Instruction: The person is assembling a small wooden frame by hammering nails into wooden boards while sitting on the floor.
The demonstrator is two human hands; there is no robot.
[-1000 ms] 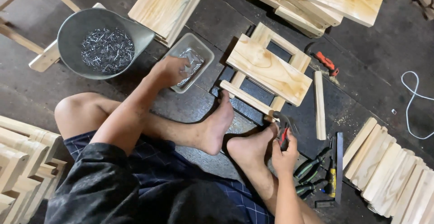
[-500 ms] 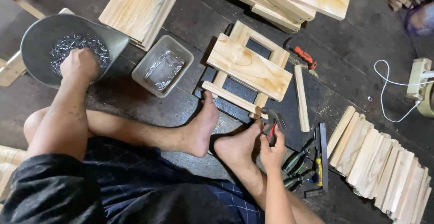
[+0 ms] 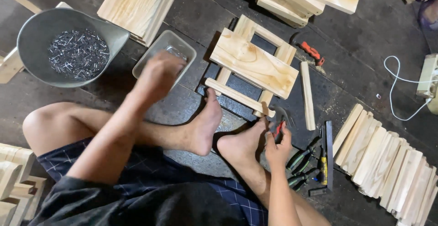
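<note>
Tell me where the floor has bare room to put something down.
Free: dark floor between the loose slat and the white cable, and between the metal bowl and the knee. Crowded: around the right hand, with pliers and stacked slats.

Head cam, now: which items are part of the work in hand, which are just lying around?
In use:
left hand over the small grey tray
right hand holding a red-handled tool
wooden frame assembly

Lying about:
bowl of nails
loose slat
row of slats
orange-handled tool
white cable

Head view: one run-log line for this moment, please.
left hand over tray | right hand holds hammer | frame at feet
</note>
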